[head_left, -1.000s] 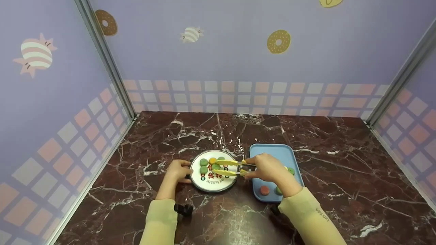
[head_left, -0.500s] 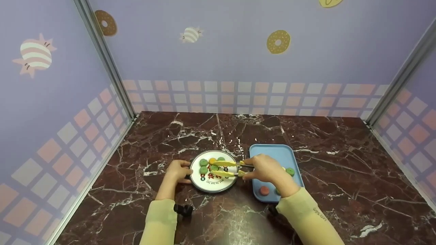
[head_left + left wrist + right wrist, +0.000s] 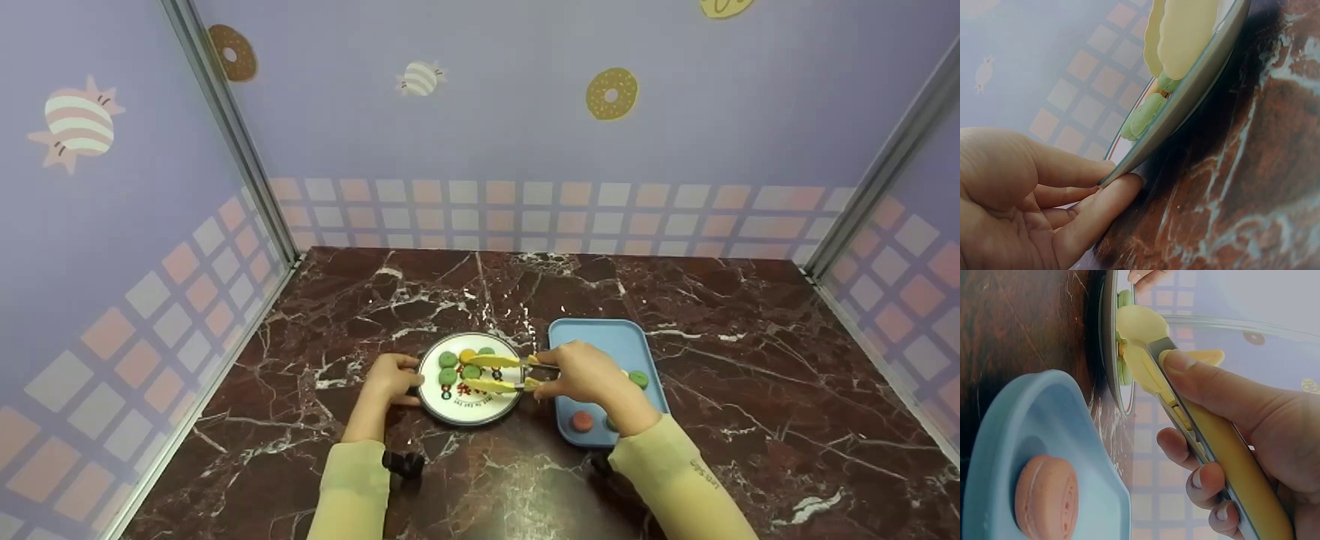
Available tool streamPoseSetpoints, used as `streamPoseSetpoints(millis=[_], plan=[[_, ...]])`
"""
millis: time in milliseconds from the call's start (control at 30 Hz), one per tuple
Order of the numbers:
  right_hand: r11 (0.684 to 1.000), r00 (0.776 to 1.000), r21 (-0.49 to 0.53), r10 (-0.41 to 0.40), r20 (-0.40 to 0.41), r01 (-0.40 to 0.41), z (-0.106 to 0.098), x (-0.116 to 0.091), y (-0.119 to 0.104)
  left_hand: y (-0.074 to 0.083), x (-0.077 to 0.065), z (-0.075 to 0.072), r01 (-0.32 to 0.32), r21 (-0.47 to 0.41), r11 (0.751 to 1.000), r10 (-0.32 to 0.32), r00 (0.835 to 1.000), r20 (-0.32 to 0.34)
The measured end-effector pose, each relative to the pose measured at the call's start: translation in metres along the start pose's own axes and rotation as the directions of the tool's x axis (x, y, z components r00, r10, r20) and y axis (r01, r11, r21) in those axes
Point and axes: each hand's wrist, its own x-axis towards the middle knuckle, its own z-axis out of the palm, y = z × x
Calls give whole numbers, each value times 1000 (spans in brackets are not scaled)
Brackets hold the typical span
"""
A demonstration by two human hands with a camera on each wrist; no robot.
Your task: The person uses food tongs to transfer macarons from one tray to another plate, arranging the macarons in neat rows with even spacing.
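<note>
A round white plate [image 3: 474,409] with a dark rim and red lettering bears several green macarons [image 3: 448,376] and one yellow macaron [image 3: 468,355]. At its left edge my left hand [image 3: 390,379] pinches the rim, with fingers above and below it in the left wrist view. My right hand [image 3: 589,375] grips yellow-tipped metal tongs [image 3: 1207,433] from the plate's right side. The tongs' arms stand apart over the plate, with a green macaron [image 3: 471,372] between their tips. Whether the tips touch it cannot be told.
Right of the plate lies a blue tray [image 3: 600,330]. It holds a pink macaron [image 3: 582,421] and a green macaron [image 3: 638,379], with others partly hidden by the right hand and wrist. Patterned walls [image 3: 510,135] border the dark marbled table [image 3: 450,285] at back and sides.
The tongs have shifted slightly left and nearer the person. The green macaron between their tips sits a little further left and lower in the head view. The left hand and plate have stayed put.
</note>
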Motion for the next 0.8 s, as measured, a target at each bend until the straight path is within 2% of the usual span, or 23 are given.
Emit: streamPoseSetpoints(millis=[200, 567, 800], plan=[[999, 999, 6, 39, 2, -39, -2, -3, 1, 0, 0, 1, -1, -3, 1000, 1, 1000, -3], [999, 999, -19, -30, -34, 29, -11, -17, 8, -1, 2, 2, -1, -28, 1000, 0, 1000, -22], [1000, 998, -10, -29, -57, 28, -17, -28, 18, -2, 2, 2, -3, -27, 1000, 3, 1000, -17]])
